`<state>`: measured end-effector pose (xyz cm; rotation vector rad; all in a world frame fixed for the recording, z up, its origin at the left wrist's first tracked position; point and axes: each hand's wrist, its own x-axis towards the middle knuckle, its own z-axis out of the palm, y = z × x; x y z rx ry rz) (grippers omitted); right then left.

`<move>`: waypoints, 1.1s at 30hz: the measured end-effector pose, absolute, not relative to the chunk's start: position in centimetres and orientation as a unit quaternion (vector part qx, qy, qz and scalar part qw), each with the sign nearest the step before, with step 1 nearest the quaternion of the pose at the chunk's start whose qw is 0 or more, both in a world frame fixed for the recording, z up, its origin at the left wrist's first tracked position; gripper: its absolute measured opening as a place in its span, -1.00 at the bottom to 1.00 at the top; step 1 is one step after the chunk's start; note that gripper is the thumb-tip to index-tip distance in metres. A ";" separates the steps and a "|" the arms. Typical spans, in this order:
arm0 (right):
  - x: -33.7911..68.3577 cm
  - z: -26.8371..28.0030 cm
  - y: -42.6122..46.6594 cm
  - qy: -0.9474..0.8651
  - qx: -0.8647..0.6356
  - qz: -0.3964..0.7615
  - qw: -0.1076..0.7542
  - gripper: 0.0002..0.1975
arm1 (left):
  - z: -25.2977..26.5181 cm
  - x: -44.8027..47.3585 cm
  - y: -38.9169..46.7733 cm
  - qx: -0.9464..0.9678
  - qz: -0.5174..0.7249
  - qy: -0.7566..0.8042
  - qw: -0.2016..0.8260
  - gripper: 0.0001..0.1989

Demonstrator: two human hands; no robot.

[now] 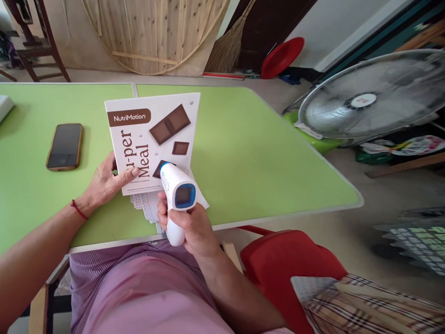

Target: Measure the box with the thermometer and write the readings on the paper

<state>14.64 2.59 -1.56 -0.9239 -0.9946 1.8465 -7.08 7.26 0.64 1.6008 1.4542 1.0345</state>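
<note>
White plastic makes up the gun-shaped infrared thermometer (177, 222) in the person's right hand (198, 229), whose fingers are wrapped around the handle below a blue-framed, dark display (185, 195). Its blue-rimmed nose points away from the wearer, toward the lower part of a white NutriMotion box (135, 139); whether the two touch, I cannot tell. Brown chocolate pieces are printed on the box's front, beside brown lettering that reads "Meal" on one line. Held tilted over the near part of the green table (250, 162), the box is gripped at its lower left corner by the left hand (100, 183), thumb flat across the front and the other fingers mostly hidden behind. White printed paper (149, 208) with a stepped edge shows just below the box. Around the left wrist runs a red cord bracelet (79, 209). To the left of the box, well apart from the thermometer, a smartphone (65, 146) in a brown-edged case lies face up, its screen dark. Beyond the table's far edge stand a round wooden panel (153, 28) and a straw broom (229, 53); to the right are a large metal fan (361, 100) and, nearer the wearer, a red chair (288, 260) with plaid fabric (375, 301) beside it
</note>
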 end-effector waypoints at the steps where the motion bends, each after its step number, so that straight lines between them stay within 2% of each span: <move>1: 14.6 -1.5 2.7 -0.397 -0.369 0.731 0.414 -0.62 | 0.7 -7.1 7.3 0.624 0.402 0.565 0.361 -0.34; 33: 14.2 -1.8 2.5 -0.386 -0.368 0.734 0.420 -0.62 | 0.3 -7.4 7.3 0.630 0.398 0.561 0.360 -0.36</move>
